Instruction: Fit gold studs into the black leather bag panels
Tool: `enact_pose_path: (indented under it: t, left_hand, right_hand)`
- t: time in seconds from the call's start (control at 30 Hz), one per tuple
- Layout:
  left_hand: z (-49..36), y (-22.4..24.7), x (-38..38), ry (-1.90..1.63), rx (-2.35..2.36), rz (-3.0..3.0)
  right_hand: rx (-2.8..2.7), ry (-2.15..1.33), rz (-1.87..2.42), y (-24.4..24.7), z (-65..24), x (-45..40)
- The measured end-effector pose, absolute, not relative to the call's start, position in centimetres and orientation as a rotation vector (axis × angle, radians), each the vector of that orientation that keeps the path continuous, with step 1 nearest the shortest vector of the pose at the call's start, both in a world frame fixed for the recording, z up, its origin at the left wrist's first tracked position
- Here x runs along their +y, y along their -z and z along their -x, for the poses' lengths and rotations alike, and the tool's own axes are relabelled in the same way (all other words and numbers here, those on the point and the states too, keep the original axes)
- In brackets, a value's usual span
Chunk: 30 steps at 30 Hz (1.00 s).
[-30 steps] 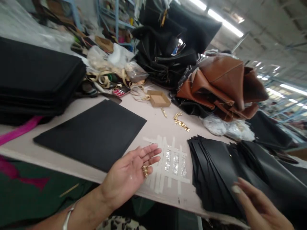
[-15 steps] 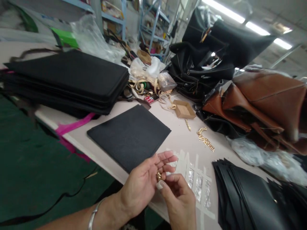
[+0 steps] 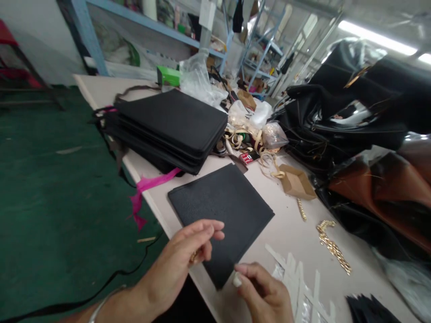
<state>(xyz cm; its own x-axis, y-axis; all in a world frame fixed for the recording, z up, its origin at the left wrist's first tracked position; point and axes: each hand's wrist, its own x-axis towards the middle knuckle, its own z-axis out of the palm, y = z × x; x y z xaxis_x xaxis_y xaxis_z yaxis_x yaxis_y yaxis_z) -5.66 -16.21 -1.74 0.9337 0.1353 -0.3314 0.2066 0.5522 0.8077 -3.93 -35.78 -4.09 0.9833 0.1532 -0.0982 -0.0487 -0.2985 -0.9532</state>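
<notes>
My left hand (image 3: 182,255) is partly curled over the near edge of a flat black panel (image 3: 222,211), with small gold pieces (image 3: 193,256) held inside its fingers. To its right, my right hand (image 3: 262,287) is closed, thumb tip against the forefinger near the panel's lower right corner; anything between those fingertips is too small to name. The hands are apart. Gold chains (image 3: 333,246) lie on the table to the right, below an open cardboard tray (image 3: 298,181).
A stack of black panels (image 3: 171,121) stands at the table's left edge, with a pink strip (image 3: 155,181) hanging off. Black bags (image 3: 340,107) and brown leather (image 3: 380,179) are piled at right. White tape strips (image 3: 303,287) lie near my right hand.
My hands have moved apart; the left has turned and curled round the gold pieces. The view has swung left, so the table's contents appear farther right.
</notes>
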Motion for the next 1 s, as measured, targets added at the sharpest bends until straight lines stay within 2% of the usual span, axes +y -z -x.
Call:
enact_pose_path:
  t: [0.13,0.4,0.7,1.0]
  left_hand:
    - [8.3,2.9,-13.0,0.04,0.597,-1.034]
    - [10.1,2.7,-12.1,0.113,0.73,-1.008]
    - [8.8,2.2,-11.6,0.13,0.661,-0.953]
    - [3.8,2.6,-13.9,0.192,0.625,-1.094]
  right_hand:
    - [-0.187,-0.23,1.989,2.4,-1.5,-35.1]
    - [-0.353,-0.177,2.278,4.4,-11.6,-31.2]
    - [-0.451,-0.246,2.36,4.1,-10.4,-31.5]
    - [-0.243,-0.517,1.908,4.6,-9.0,-31.0]
